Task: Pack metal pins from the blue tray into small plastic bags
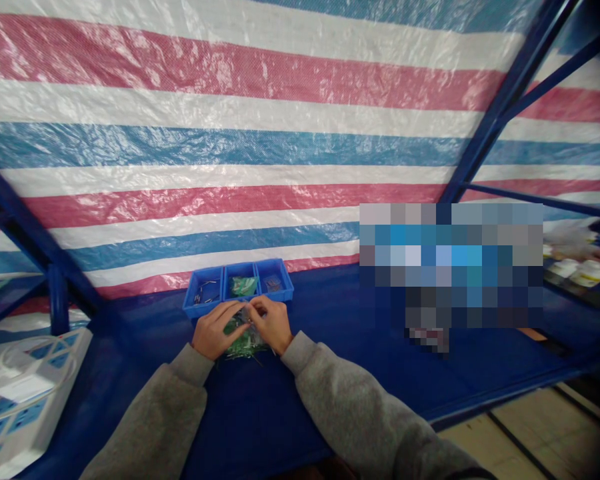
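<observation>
A small clear plastic bag with green contents point(245, 343) is upon the blue table. From its left side my left hand point(217, 330) grips it, thumb and fingers closed near its upper part. My right hand point(273, 325) pinches the bag's top edge from the other side. Both hands almost meet there, and the fingertips partly hide the bag's opening. Right behind the hands stands a blue tray with three compartments point(289, 291). Small metal pieces point(198, 293) lie in its left compartment, a green packet point(243, 286) in the middle one, and small thin pieces point(273, 285) in the right one.
A white power strip with a cable point(40, 413) lies at the left. Blue metal posts point(485, 127) and a striped tarp point(260, 147) close off the back. White containers point(587, 273) stand at the far right near another person's hand. A pixelated patch hides the table's right part.
</observation>
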Demonstrator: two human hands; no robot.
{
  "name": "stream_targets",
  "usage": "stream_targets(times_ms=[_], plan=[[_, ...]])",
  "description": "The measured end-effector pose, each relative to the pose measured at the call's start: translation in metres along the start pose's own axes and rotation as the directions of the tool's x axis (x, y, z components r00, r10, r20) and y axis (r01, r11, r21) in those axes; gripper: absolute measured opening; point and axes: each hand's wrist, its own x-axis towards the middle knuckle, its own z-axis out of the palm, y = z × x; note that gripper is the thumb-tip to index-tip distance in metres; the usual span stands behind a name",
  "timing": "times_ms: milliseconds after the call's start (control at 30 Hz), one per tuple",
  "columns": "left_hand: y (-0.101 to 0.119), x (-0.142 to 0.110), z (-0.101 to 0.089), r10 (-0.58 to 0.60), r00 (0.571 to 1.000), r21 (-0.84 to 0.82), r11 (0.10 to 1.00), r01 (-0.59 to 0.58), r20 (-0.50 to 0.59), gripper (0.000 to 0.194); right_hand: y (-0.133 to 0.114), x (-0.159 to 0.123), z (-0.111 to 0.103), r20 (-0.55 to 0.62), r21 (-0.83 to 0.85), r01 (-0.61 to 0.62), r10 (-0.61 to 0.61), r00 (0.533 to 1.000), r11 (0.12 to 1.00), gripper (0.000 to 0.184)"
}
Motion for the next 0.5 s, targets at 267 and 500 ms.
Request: stream_targets(times_ms=[267,500], plan=[[0.0042,0.0033,-0.0018,0.025,1.000,0.016,1.000,-0.025,0.016,0.039,-0.0001,-0.0005,0.0005,-0.017,-0.017,-0.001,0.000,1.000,1.000,0.017],[0.0064,0.0022,-0.0017,0.011,1.000,-0.017,1.000,-0.011,0.001,0.031,0.0019,-0.0010,0.0016,-0.004,-0.018,0.030,-0.030,1.000,0.999,0.018]])
